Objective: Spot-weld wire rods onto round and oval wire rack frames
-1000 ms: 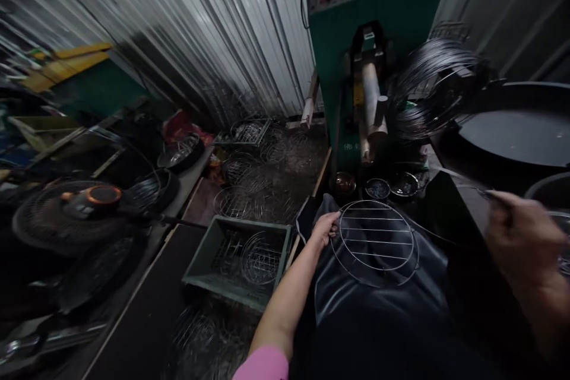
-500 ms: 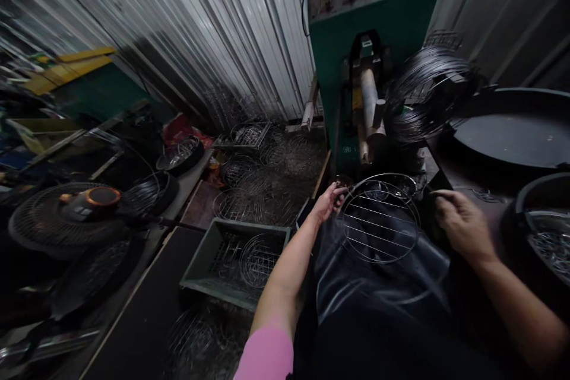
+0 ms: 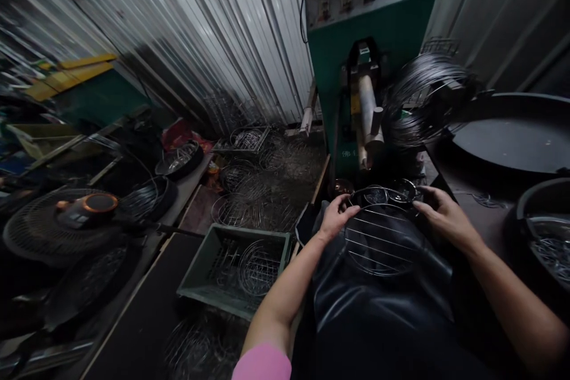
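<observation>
A round wire rack [image 3: 379, 242] with parallel cross wires is held in front of me, above the dark apron over my lap. My left hand [image 3: 337, 218] is closed on its left rim, thumb and fingers pinching the wire. On the opposite side, my right hand [image 3: 445, 214] pinches the rim at the upper right. Behind the rack's far edge sit small bowls [image 3: 342, 186] with metal pieces, partly hidden by it. Straight ahead stands a green machine [image 3: 325, 59] with a thick metal arm [image 3: 367, 98] pointing towards me.
Left of my arm is a green crate [image 3: 202, 285] containing wire racks. More wire racks [image 3: 244, 172] lie piled beyond it. A wire coil [image 3: 427, 92] hangs right of the machine. Far right are a large dark pan [image 3: 507, 139] and a tub [image 3: 519, 214]. A fan [image 3: 40, 225] lies at left.
My right hand has come inward from beside the rack and now grips its right rim. My left hand still holds the left side. The view has tilted slightly upward.
</observation>
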Action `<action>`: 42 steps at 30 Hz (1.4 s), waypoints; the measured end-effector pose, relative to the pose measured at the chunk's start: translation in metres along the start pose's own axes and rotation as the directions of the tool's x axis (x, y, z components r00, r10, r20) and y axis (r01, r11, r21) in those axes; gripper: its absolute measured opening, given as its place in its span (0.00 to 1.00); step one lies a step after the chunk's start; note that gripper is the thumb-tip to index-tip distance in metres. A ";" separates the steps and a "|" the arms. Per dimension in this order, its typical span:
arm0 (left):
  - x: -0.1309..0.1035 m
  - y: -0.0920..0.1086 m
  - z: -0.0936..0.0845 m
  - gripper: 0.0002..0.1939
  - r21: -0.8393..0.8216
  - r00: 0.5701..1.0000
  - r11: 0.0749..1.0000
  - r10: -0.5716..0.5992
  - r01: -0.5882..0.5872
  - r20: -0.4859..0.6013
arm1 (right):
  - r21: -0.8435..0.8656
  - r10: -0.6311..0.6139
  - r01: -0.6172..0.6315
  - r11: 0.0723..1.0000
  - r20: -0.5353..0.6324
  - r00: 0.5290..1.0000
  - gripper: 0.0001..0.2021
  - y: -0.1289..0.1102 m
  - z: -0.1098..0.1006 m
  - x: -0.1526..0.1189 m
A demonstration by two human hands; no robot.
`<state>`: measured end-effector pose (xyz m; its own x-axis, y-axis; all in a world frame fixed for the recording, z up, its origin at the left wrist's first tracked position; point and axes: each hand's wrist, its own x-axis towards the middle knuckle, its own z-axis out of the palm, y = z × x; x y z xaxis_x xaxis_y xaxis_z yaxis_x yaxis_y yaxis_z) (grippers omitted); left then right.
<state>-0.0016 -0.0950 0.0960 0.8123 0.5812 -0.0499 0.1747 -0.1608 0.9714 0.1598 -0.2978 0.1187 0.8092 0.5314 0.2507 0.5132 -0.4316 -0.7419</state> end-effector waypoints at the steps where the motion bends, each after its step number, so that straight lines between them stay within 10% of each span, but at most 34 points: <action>1: -0.003 0.002 0.001 0.25 0.031 1.000 0.999 0.016 -0.016 -0.003 | 0.010 -0.087 0.086 0.996 0.037 0.996 0.20 -0.011 -0.003 0.008; 4: -0.010 0.011 0.003 0.27 0.123 0.997 0.989 0.083 -0.082 -0.006 | -0.039 -0.271 0.284 0.958 0.196 0.942 0.17 -0.047 -0.003 0.032; 9: -0.029 0.026 0.003 0.29 0.225 0.983 0.958 0.184 -0.180 0.001 | -0.179 -0.246 0.361 0.915 0.463 0.852 0.08 -0.070 0.021 0.050; 15: -0.055 0.018 0.001 0.43 0.269 0.980 0.945 0.198 -0.185 -0.020 | -0.065 -0.291 0.333 0.941 0.352 0.890 0.07 -0.056 0.017 0.038; 23: -0.058 0.021 0.024 0.32 0.257 0.962 0.949 0.228 -0.184 -0.153 | 0.063 -0.305 0.298 0.952 0.184 0.935 0.09 -0.057 -0.003 0.010; 30: -0.051 0.038 0.027 0.25 0.281 0.944 0.923 0.307 -0.264 -0.121 | 0.213 -0.119 0.056 0.976 0.299 0.947 0.17 -0.062 -0.027 -0.005; 42: -0.017 0.064 0.002 0.09 0.630 0.702 0.508 0.708 -0.588 0.084 | 0.337 -0.091 0.063 0.940 0.070 0.993 0.17 -0.071 -0.016 -0.016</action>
<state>-0.0033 -0.1165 0.1587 0.7404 0.2269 0.6327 -0.0383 -0.9255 0.3767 0.1149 -0.2872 0.1767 0.7368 0.6184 0.2732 0.4366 -0.1267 -0.8907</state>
